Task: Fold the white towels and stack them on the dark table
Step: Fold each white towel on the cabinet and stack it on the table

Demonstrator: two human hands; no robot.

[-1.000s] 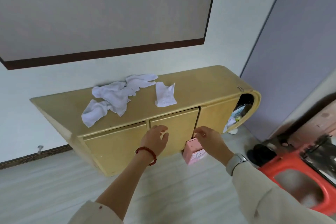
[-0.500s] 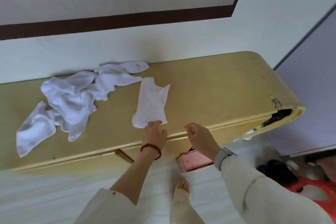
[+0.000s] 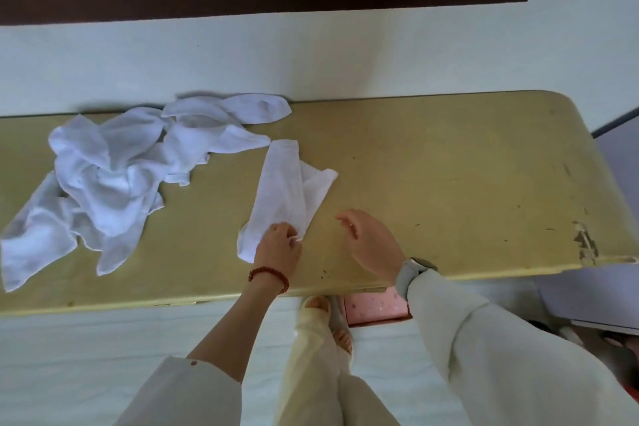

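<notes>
On cabinet (image 3: 432,183), unmarked towel (image 3: 283,190)

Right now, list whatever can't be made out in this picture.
All in the head view:
- How many towels make up the crumpled pile: folds overlap.
- The near corner of the single towel: covered by the left hand.
- The pink box on the floor: mostly hidden by the cabinet top and the right sleeve.
- Any dark table: none in frame.
- Things at the right edge: cut off and blurred.

White towels (image 3: 114,180) on a yellow cabinet top (image 3: 449,183); red bracelet (image 3: 269,276).
</notes>
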